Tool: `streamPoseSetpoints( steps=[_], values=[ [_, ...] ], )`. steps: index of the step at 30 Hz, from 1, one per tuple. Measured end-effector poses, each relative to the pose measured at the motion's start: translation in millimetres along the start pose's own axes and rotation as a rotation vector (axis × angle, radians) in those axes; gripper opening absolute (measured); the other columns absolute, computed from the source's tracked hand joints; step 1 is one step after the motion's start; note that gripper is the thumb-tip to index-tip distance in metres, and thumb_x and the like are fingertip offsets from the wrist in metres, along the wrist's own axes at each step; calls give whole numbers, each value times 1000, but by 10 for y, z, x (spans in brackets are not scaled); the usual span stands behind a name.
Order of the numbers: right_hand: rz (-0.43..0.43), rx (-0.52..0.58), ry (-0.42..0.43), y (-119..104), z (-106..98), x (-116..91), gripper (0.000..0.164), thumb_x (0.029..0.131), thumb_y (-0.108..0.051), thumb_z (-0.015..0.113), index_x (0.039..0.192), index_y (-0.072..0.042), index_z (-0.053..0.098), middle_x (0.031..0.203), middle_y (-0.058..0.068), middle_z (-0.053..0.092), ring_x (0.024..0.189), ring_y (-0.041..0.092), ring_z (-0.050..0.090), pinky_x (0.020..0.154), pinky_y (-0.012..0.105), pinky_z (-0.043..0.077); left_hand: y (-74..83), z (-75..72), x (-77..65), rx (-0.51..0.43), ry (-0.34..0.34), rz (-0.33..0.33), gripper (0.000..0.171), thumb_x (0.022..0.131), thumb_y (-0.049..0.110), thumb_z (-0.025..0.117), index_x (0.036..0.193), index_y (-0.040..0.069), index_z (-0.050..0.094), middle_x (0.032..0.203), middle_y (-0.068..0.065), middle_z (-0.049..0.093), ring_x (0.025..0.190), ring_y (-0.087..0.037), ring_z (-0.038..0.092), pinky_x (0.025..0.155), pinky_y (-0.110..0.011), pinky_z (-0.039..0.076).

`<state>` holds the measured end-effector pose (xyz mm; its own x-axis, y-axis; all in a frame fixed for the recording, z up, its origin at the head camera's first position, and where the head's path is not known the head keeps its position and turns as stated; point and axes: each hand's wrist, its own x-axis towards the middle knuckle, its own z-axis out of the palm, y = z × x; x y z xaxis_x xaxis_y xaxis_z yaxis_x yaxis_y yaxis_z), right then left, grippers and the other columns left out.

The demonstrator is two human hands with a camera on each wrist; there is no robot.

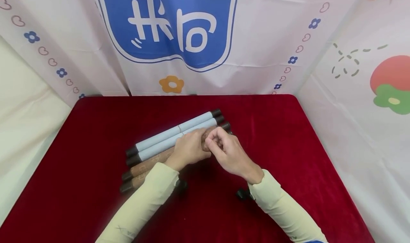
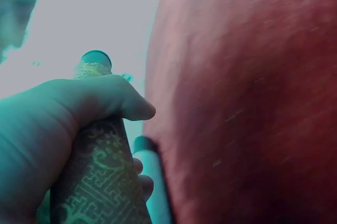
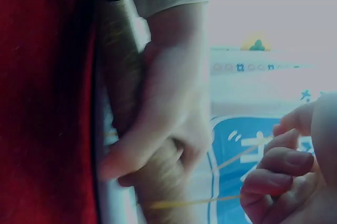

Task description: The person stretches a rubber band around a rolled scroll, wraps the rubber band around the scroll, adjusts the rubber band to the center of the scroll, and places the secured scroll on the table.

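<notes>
My left hand (image 1: 189,147) grips a brown patterned scroll (image 2: 108,182), its thumb laid across the roll. Two brown scrolls (image 1: 152,163) with dark end knobs lie slanted under that hand and sleeve. My right hand (image 1: 230,153), close to their right end, pinches a thin yellowish elastic band (image 3: 195,202) with curled fingers. In the right wrist view the band is stretched between those fingers and the brown roll; its far side is hidden. Just behind, two light blue scrolls (image 1: 171,133) lie side by side, with a thin tie (image 1: 180,128) at their middle.
A red velvet cloth (image 1: 275,157) covers the table. White printed curtains (image 1: 262,33) stand behind it and on both sides. Small black devices (image 1: 242,194) sit at the wrists.
</notes>
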<state>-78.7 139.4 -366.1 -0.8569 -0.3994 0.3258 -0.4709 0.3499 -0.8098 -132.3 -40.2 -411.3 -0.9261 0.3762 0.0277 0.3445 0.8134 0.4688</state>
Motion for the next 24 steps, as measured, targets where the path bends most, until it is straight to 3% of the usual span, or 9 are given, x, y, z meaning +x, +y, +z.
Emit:
streamPoseSetpoints(
  steps=[4, 10, 13, 18, 21, 24],
  values=[
    [73, -37, -13, 94, -43, -20, 9, 106, -14, 58, 99, -12, 62, 72, -3, 55, 61, 8, 47, 57, 23, 42, -91, -219, 33, -65, 6, -53, 67, 71, 39, 90, 131, 26, 64, 91, 2, 68, 77, -19, 63, 60, -40, 48],
    [189, -94, -88, 257, -67, -38, 18, 109, -18, 55, 100, -11, 68, 77, 3, 63, 62, 9, 53, 57, 25, 46, -201, -557, -8, -285, -42, -103, 81, 73, 49, 94, 141, 21, 60, 102, -2, 70, 85, -22, 64, 70, -38, 50],
    [203, -119, -154, 308, -61, -38, 20, 110, -17, 53, 102, -11, 69, 83, 6, 67, 67, 11, 60, 62, 26, 52, -239, -671, -32, -370, -48, -111, 89, 71, 55, 94, 145, 20, 57, 108, -3, 71, 89, -23, 64, 74, -38, 52],
    [75, -327, -283, 379, -9, -55, 15, 106, -11, 60, 103, -8, 74, 91, 4, 74, 80, 11, 66, 75, 28, 58, -280, -766, -45, -437, -26, -124, 95, 73, 57, 93, 150, 16, 54, 111, -6, 72, 91, -25, 66, 77, -37, 55],
    [-24, -448, -339, 350, 42, -78, 13, 104, -10, 64, 103, -7, 77, 91, 1, 74, 80, 9, 65, 76, 27, 57, -283, -746, -34, -415, -9, -141, 93, 74, 59, 91, 148, 17, 55, 109, -5, 72, 90, -24, 66, 76, -37, 55],
    [-102, -533, -334, 236, 83, -89, 13, 102, -9, 65, 93, -10, 74, 82, -2, 68, 73, 9, 60, 73, 26, 56, -264, -673, -5, -361, 4, -169, 89, 73, 63, 90, 143, 19, 57, 104, -3, 72, 87, -23, 66, 73, -38, 52]
  ],
)
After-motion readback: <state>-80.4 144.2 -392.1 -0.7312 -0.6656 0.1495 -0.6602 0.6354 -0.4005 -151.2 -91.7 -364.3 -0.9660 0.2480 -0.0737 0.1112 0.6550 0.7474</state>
